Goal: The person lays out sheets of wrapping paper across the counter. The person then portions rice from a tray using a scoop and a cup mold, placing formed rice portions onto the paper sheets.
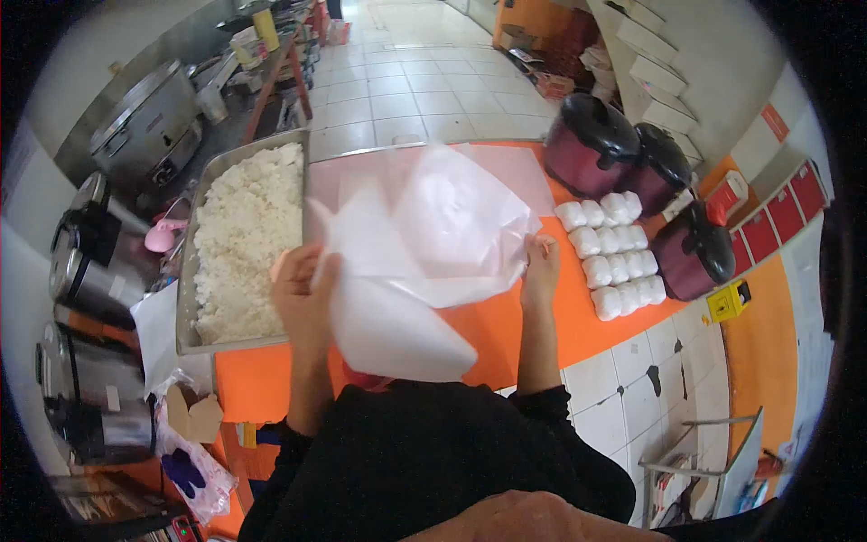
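My left hand point(309, 285) is closed on a white wrapping sheet point(388, 298), lifted above the table and blurred by motion. My right hand point(541, 262) pinches the right edge of the pale, translucent sheeting spread in front of me. A whitish rounded patch point(450, 200) shows at the middle of that sheeting; whether it is rice under or on it I cannot tell. Just beyond my left hand stands a large metal tray point(187, 298) heaped with white rice point(248, 235). To the right, white wrapped bundles point(610, 242) sit in several rows on the orange table point(492, 330).
Dark red rice cookers point(591, 149) with black lids line the table's right end. More cookers point(99, 393) stand at the left, beside a pink scoop point(161, 237). A large steel pot point(149, 126) is at the far left. A metal-framed rack point(713, 470) stands at lower right.
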Tool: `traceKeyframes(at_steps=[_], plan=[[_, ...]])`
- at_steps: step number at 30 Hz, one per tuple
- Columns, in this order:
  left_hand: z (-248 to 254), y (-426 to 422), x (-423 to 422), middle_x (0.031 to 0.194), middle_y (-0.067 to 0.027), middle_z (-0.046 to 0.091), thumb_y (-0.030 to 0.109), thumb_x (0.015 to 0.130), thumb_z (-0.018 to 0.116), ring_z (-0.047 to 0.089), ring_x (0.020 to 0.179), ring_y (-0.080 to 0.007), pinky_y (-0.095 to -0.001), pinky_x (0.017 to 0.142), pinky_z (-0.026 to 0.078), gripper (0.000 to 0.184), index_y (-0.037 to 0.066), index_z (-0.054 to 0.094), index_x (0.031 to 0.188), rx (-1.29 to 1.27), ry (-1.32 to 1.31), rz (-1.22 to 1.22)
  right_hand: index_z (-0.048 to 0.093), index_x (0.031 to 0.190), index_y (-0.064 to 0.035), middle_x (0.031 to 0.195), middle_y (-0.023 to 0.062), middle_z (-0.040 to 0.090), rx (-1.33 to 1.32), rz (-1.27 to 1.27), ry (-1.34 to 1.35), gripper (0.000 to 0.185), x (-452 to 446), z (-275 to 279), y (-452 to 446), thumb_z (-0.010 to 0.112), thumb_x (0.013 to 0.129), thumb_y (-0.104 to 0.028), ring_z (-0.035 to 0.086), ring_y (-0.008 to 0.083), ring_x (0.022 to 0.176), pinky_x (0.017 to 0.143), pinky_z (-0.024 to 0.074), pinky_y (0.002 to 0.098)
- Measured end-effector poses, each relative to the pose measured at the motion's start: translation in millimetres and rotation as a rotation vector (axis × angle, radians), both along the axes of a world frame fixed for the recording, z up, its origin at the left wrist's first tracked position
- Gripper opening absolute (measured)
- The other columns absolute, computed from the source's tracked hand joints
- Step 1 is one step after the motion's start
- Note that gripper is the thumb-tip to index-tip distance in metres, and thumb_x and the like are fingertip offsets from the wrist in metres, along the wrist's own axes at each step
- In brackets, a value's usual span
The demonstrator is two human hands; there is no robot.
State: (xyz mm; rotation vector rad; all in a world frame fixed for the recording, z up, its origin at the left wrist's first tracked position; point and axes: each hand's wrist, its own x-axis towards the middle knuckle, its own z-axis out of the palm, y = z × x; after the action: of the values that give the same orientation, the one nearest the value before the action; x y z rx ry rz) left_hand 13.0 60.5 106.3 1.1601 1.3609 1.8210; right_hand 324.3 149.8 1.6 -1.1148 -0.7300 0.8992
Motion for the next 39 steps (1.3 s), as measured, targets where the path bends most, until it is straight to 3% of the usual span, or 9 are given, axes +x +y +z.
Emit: traceKeyframes(at_steps=[6,9,12,15,21,27,30,33,39], plan=[[13.5,-6.3,-21.0,0.086,-0.0069,0.068,0.0,0.084,0.065,0.06,0.073,-0.0077,-0.0193,0.064,0.047,0.022,-0.002,0.059,0.105,-0.024,-0.06,0.141,0.061,0.103,-0.0036,0.089,0.001,0.059,-0.196,-0.013,-0.021,0.017,92.4,-81.6,-0.5,0.053,0.089,-0.01,0.055,0.0087,0.076,0.06,0.0449,0.0228],[18.3,-6.5,-19.5,0.084,-0.0064,0.068,0.0,0.084,0.064,0.06,0.07,-0.0069,-0.019,0.062,0.047,0.022,-0.002,0.059,0.106,0.007,-0.055,0.126,0.059,0.112,-0.0023,0.096,0.0069,0.061,-0.356,0.011,-0.329,0.027,140.4,-113.9,12.5,0.056,0.086,-0.01,0.057,0.0152,0.084,0.069,0.0477,0.0286],[21.3,-3.4,-12.2,0.083,-0.0058,0.067,-0.001,0.084,0.063,0.059,0.069,-0.0065,-0.0188,0.061,0.047,0.022,-0.002,0.059,0.105,0.013,-0.055,0.116,0.058,0.115,-0.0024,0.116,0.0164,0.056,-0.12,-0.1,-1.25,0.038,177.6,-144.7,40.5,0.065,0.083,-0.021,0.054,0.0254,0.103,0.086,0.0454,0.0388],[16.1,0.9,-9.6,0.083,-0.0061,0.067,0.0,0.084,0.063,0.059,0.069,-0.0064,-0.0188,0.061,0.046,0.021,-0.003,0.058,0.104,-0.013,-0.028,0.103,0.052,0.126,-0.0056,0.134,0.0216,0.041,-0.034,-0.177,-1.41,0.06,147.5,-91.3,36.6,0.072,0.076,-0.033,0.042,0.0346,0.12,0.099,0.0361,0.0461],[17.2,0.7,-8.0,0.083,-0.0071,0.067,0.0,0.085,0.063,0.06,0.071,-0.0073,-0.0192,0.063,0.046,0.02,-0.003,0.058,0.104,0.012,-0.015,0.099,0.036,0.136,-0.0011,0.135,0.0248,0.036,-0.198,-0.621,-1.17,0.092,107.0,-126.9,36.8,0.076,0.069,-0.048,0.037,0.0412,0.123,0.102,0.0327,0.0488],[18.0,-1.4,-7.6,0.085,-0.0075,0.067,-0.001,0.085,0.063,0.06,0.073,-0.0076,-0.0192,0.065,0.046,0.019,-0.003,0.058,0.103,-0.015,-0.042,0.129,0.041,0.13,0.0027,0.13,0.0225,0.043,-0.508,-1.07,-0.994,0.087,103.1,-148.8,27.7,0.073,0.07,-0.052,0.038,0.0433,0.12,0.098,0.0351,0.0505],[15.8,-1.0,-7.7,0.085,-0.0076,0.067,-0.001,0.085,0.063,0.06,0.073,-0.0073,-0.019,0.065,0.046,0.019,-0.003,0.058,0.103,-0.035,-0.037,0.098,0.05,0.121,0.0039,0.124,0.0175,0.05,-0.867,-0.677,-0.914,0.069,92.5,-105.9,19.2,0.073,0.075,-0.042,0.047,0.0343,0.113,0.094,0.0393,0.0436],[12.3,1.8,-7.8,0.084,-0.0068,0.067,-0.002,0.085,0.063,0.059,0.073,-0.007,-0.0186,0.065,0.046,0.019,-0.002,0.058,0.103,-0.021,-0.052,0.123,0.058,0.11,0.004,0.115,0.0117,0.056,-0.079,-0.358,-0.238,0.049,111.0,-113.2,35.9,0.07,0.079,-0.032,0.052,0.0227,0.105,0.089,0.0412,0.0345],[17.4,1.3,-3.3,0.084,-0.0064,0.066,-0.002,0.084,0.064,0.06,0.074,-0.0073,-0.0187,0.065,0.047,0.02,-0.002,0.058,0.102,-0.018,-0.072,0.053,0.061,0.104,0.0055,0.094,0.0103,0.064,-0.384,-0.159,-0.334,0.044,150.3,-61.0,51.3,0.069,0.077,-0.028,0.059,0.0197,0.084,0.074,0.047,0.0328]])
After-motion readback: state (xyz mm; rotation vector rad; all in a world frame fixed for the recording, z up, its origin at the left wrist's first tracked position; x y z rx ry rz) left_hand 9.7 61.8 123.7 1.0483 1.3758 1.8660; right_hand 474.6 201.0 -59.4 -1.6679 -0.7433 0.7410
